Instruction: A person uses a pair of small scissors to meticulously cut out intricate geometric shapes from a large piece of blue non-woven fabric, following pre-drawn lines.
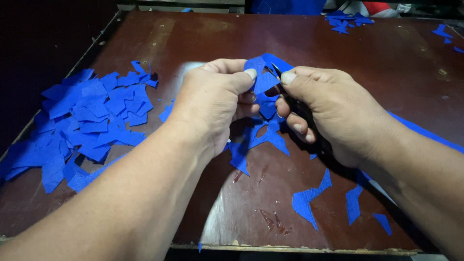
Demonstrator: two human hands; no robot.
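Observation:
My left hand (217,99) pinches a piece of blue fabric (263,79) between thumb and fingers above the middle of a dark brown table (203,38). My right hand (321,108) grips a small dark cutting tool (276,70) whose tip meets the fabric's top edge. The tool's body is mostly hidden inside the fist. More of the blue fabric hangs down between both hands and trails off to the right behind my right wrist.
A heap of cut blue fabric pieces (84,123) lies on the table's left side. Loose scraps (309,200) sit near the front edge, and more scraps (345,21) at the far right corner. Darkness surrounds the table.

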